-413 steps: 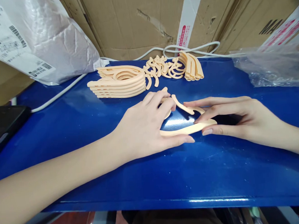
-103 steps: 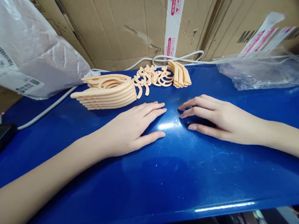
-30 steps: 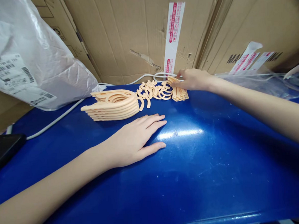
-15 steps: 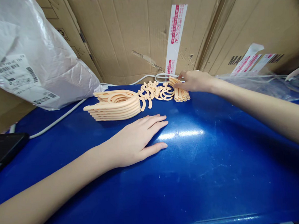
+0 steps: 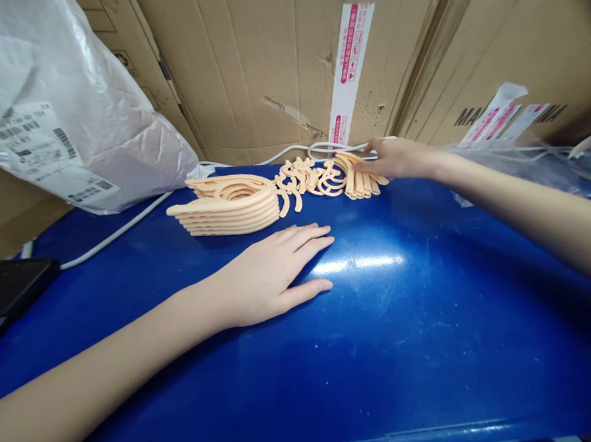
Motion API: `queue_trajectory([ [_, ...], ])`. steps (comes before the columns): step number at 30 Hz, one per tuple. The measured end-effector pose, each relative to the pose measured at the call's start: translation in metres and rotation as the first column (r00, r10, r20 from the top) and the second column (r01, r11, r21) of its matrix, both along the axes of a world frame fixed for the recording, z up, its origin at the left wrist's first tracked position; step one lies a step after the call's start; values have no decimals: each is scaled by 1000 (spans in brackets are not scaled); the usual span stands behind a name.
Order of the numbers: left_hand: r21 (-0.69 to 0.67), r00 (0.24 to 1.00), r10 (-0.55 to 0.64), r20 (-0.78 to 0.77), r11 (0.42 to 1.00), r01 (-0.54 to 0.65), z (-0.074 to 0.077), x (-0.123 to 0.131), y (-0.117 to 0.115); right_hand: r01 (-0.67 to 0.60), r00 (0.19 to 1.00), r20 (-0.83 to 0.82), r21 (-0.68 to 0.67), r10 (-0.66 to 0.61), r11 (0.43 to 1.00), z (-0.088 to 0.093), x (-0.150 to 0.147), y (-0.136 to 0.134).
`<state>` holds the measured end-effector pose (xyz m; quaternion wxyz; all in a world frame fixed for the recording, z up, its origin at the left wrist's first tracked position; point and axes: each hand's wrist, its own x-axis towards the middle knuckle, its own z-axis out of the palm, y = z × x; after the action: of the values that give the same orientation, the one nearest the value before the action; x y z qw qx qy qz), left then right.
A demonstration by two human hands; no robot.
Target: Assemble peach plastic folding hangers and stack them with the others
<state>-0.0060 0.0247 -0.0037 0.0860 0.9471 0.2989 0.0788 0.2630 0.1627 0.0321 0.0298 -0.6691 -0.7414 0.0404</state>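
My left hand (image 5: 273, 272) lies flat on the blue table (image 5: 413, 347), palm down with fingers spread, holding nothing. Just beyond it is a stack of peach-coloured curved plastic pieces (image 5: 225, 212). To the right of the stack lies a loose pile of small hook-shaped pieces (image 5: 300, 176) in the same colour. At the pile's right end, my right hand (image 5: 389, 158) has its fingers closed at a bundle of straight peach pieces (image 5: 361, 185). Its fingertips are on the outermost right part of the bundle, which fans out slightly.
Cardboard boxes (image 5: 246, 70) stand along the back. At the left are a silvery plastic package (image 5: 114, 119) and a black phone-like object (image 5: 14, 291). A white cable (image 5: 121, 235) runs behind the pieces, and clear plastic (image 5: 512, 168) lies at the back right.
My right hand has moved slightly to the right, and the straight pieces under its fingers have spread rightward. My left hand stays in place on the table.
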Motion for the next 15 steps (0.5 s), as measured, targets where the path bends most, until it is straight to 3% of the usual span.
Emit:
queue_trajectory([
  [5, 8, 1000, -1, 15, 1000, 1, -3, 0, 1, -6, 996, -94, -42, 2, 999, -6, 2, 2],
  [15, -18, 1000, 4, 0, 1000, -4, 0, -1, 0, 1, 997, -79, 106, 7, 994, -13, 7, 3],
])
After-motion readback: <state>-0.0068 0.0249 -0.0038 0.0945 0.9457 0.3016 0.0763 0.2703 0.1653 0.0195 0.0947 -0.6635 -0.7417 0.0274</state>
